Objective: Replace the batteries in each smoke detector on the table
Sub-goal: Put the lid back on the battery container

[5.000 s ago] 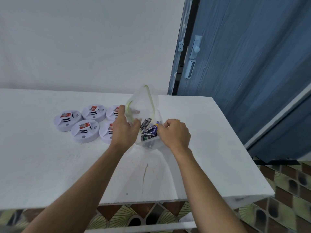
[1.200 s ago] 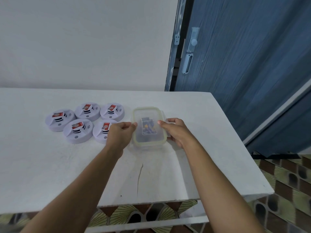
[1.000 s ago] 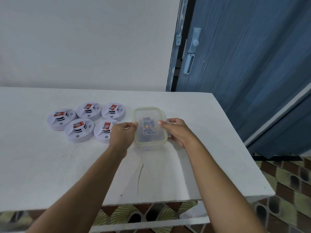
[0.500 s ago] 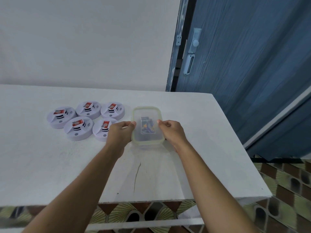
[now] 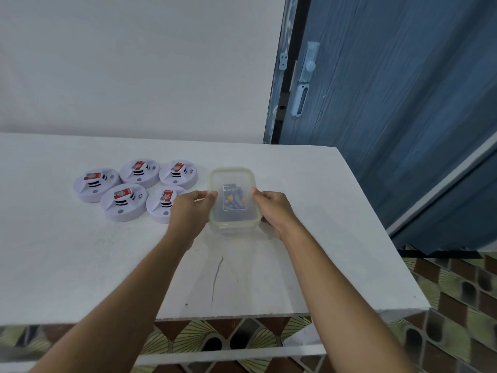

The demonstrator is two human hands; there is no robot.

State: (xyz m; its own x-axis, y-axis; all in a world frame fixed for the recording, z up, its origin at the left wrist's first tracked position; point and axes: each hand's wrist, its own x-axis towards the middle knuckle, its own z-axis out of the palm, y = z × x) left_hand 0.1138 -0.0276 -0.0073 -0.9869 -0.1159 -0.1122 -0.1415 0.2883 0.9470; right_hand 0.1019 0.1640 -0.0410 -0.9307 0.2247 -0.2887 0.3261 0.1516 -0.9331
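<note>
A clear plastic container [image 5: 233,179] with its lid on sits on the white table [image 5: 80,265], and several batteries [image 5: 234,201] show through the lid. My left hand [image 5: 189,211] grips the container's left side, thumb at the rim. My right hand [image 5: 274,208] grips its right side the same way. Several white round smoke detectors [image 5: 122,201] with red labels lie in a cluster just left of my left hand. The nearest detector [image 5: 162,204] is partly hidden behind that hand.
A white wall stands behind the table. A blue door [image 5: 390,103] with a pale handle [image 5: 302,84] is at the right. The table's right edge [image 5: 376,224] and front edge drop to a patterned tile floor [image 5: 457,305].
Five seconds ago the container was open, its lid raised in my left hand. Now the lid is on and both hands hold the container's sides on the table.
</note>
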